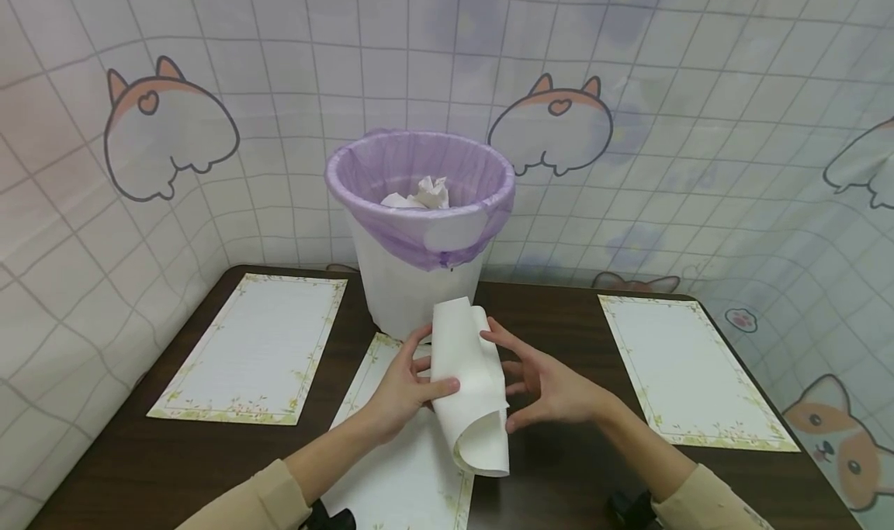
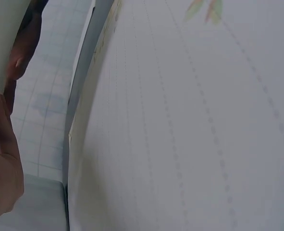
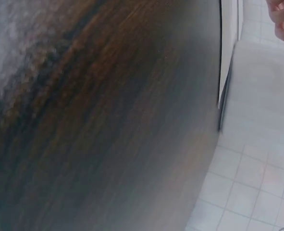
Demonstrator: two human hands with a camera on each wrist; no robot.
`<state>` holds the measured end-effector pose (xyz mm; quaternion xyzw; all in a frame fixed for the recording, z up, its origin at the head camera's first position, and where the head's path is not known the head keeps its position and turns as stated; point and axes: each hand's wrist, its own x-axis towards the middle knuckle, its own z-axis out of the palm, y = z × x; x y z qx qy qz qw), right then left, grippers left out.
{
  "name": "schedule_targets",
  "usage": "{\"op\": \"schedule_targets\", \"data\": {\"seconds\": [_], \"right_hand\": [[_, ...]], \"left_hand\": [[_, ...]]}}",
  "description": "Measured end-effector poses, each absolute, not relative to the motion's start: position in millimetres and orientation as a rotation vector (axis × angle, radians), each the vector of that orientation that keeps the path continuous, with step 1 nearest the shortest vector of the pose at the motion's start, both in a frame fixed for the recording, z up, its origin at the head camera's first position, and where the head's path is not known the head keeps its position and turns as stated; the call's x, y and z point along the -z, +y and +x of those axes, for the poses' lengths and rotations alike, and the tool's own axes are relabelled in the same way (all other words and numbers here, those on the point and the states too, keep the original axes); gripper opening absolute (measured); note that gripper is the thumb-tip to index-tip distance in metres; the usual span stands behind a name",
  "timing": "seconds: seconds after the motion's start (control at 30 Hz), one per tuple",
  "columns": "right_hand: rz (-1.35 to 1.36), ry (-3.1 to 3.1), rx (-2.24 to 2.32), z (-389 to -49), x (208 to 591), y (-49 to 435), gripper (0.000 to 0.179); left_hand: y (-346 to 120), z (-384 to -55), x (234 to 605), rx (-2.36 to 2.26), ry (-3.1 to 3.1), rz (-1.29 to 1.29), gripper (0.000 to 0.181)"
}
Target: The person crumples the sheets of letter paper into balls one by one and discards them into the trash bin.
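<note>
A white sheet of paper (image 1: 469, 375), loosely rolled into a tube, is held up in front of the bin in the head view. My left hand (image 1: 405, 386) grips its left side, thumb across the front and fingers partly hidden behind. On the other side, my right hand (image 1: 548, 382) has its index fingertip on the roll's upper right edge and its thumb at the lower right edge. Beneath the roll lies a flat bordered sheet (image 1: 391, 476). The left wrist view shows that sheet's dotted lines up close, with fingers (image 2: 5, 130) against the roll at the left edge.
Behind the hands stands a white bin (image 1: 412, 282) with a purple liner (image 1: 447, 239) and crumpled paper (image 1: 429, 194) inside. Two more bordered sheets lie on the dark table (image 1: 552, 483), one at left (image 1: 254, 348), one at right (image 1: 691, 371). A patterned curtain (image 1: 293, 64) surrounds the table.
</note>
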<state>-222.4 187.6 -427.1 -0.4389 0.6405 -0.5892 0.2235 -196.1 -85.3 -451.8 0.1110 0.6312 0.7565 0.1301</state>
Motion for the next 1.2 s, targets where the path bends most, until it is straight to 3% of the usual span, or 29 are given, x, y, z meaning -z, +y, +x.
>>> {"op": "schedule_targets", "data": {"seconds": [0.3,0.5,1.2], "right_hand": [[-1.222,1.851,1.584,-216,425,184,0.125],[-1.259,1.971,1.556,-214,425,179,0.116],[-1.229,2.295,1.599,-210,431,172,0.03]], "left_hand": [[-84,-196,452,-2.203,1.808,0.335,0.091],[-82,-194,449,-2.211,1.816,0.331,0.084],[-69,-190,449,-2.231,1.875,0.287,0.066]]}}
